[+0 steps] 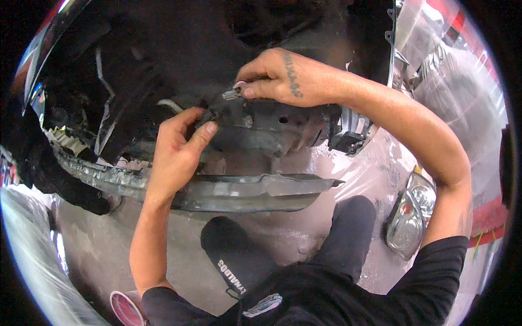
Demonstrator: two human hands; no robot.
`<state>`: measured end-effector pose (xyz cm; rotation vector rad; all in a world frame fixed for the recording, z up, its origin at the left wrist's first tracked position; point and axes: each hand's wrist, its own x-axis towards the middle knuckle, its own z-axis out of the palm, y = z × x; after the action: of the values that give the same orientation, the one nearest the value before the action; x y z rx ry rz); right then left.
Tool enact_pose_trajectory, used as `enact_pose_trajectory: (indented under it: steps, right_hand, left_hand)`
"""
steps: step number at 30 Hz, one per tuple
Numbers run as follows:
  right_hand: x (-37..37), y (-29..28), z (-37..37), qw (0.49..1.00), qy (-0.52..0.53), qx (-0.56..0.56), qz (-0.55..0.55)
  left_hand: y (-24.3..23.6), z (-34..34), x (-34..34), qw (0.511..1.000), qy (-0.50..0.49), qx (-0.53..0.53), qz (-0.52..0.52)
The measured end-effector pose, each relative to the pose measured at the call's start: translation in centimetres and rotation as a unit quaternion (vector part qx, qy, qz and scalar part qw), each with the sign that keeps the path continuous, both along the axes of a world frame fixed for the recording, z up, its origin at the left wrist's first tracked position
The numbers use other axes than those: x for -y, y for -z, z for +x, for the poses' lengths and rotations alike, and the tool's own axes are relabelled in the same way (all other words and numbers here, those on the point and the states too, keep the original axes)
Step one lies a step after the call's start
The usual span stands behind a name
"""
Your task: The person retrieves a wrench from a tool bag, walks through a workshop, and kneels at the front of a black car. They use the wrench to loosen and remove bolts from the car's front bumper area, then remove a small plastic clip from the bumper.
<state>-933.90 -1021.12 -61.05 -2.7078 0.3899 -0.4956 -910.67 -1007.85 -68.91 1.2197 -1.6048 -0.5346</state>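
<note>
In front of me is the stripped front end of a car, with its dark inner panel (179,60) exposed. My right hand (283,79) reaches across from the right, its thumb and fingers pinched on a small light-grey pronged piece (231,94). Lower and to the left, my left hand (179,142) closes thumb and forefinger on a small dark piece (209,115), whose kind is hard to make out. The two pieces are a short distance apart. Beside my left fingers, a pale hose or cable (169,103) runs out of the dark bay.
A long grey bumper support (244,187) crosses below my hands, above my knees. To the right, a detached headlight (406,223) lies on the floor. A black bracket (348,142) hangs near the right side. Plastic sheeting (27,255) covers something at left; a reddish round container (126,308) stands lower left.
</note>
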Motion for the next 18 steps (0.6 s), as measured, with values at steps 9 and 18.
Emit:
enact_pose_trajectory:
  steps: [9,18]
  right_hand:
    - [-0.5,-1.2,-0.1,0.998,0.055,-0.021,0.018]
    - [-1.2,-1.3,-1.1,0.984,0.085,-0.128,-0.087]
  left_hand:
    - [-0.5,-0.4,-0.3,0.995,0.018,-0.103,0.001]
    - [-0.1,-0.5,-2.7,0.990,0.022,-0.137,0.020]
